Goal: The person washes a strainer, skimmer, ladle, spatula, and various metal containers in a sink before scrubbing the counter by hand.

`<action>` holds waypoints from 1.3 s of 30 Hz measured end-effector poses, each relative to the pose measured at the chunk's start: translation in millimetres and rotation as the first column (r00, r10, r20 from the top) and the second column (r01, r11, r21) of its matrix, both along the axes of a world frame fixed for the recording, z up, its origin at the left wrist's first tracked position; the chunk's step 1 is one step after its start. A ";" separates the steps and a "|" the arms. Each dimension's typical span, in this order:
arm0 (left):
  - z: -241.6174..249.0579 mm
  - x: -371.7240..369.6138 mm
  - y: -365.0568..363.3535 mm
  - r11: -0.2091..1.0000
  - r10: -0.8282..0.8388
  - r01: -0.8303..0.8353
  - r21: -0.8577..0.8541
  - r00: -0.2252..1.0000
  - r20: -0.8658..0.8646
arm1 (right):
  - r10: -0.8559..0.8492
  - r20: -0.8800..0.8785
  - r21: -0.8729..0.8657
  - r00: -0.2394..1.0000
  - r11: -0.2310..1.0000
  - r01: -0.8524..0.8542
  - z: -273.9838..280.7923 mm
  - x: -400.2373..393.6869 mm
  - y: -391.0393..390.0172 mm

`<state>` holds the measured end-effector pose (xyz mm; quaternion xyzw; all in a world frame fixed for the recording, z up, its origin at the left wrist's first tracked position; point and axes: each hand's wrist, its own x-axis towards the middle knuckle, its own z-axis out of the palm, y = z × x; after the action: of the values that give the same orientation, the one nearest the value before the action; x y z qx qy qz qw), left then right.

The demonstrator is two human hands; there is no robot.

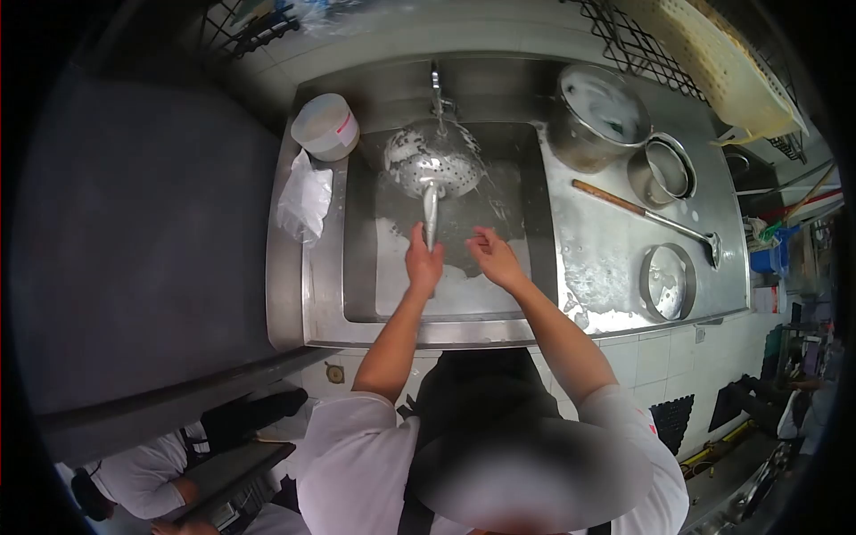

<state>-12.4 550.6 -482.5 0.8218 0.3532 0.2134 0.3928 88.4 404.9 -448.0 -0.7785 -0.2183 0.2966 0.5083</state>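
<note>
My left hand (424, 262) is closed round the handle of a large metal strainer (434, 169) with a perforated bowl. The bowl sits under the faucet (437, 94), with water and white suds on it. To the right of the handle, my right hand (493, 257) hovers over the sink with its fingers loosely bent and apart, holding nothing I can see. Below both hands is the steel sink (358, 276), where cloudy water and white foam lie.
Left of the basin are a plastic tub (325, 129) and a plastic bag (306, 198). On the right drainboard stand a large pot (584, 147), smaller pots (655, 174), a wooden-handled ladle (637, 210) and a metal ring (687, 283). Another person (143, 473) is at lower left.
</note>
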 end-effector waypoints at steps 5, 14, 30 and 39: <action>-19.6 -4.8 -4.2 0.972 -0.002 0.050 -0.228 0.979 0.203 | -0.020 -0.074 -0.007 0.997 1.000 0.019 -15.8 3.7 62.1; -26.7 -6.3 10.2 0.985 -0.086 0.124 -0.121 0.957 0.278 | 0.092 -0.278 0.135 0.956 0.989 -0.056 -25.4 0.5 98.9; -41.4 81.8 16.0 0.964 -0.005 0.049 -0.263 0.986 0.164 | 0.050 -0.096 0.025 0.994 0.999 -0.048 -46.0 70.5 117.7; -22.9 86.0 83.0 0.501 -0.008 0.336 -0.797 0.923 0.384 | 0.200 0.193 0.001 0.961 0.979 -0.204 -60.1 89.5 112.1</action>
<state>73.6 633.6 -505.4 0.5066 0.2557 0.1067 0.8165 177.9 517.0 -508.1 -0.7718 -0.3476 0.2680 0.4601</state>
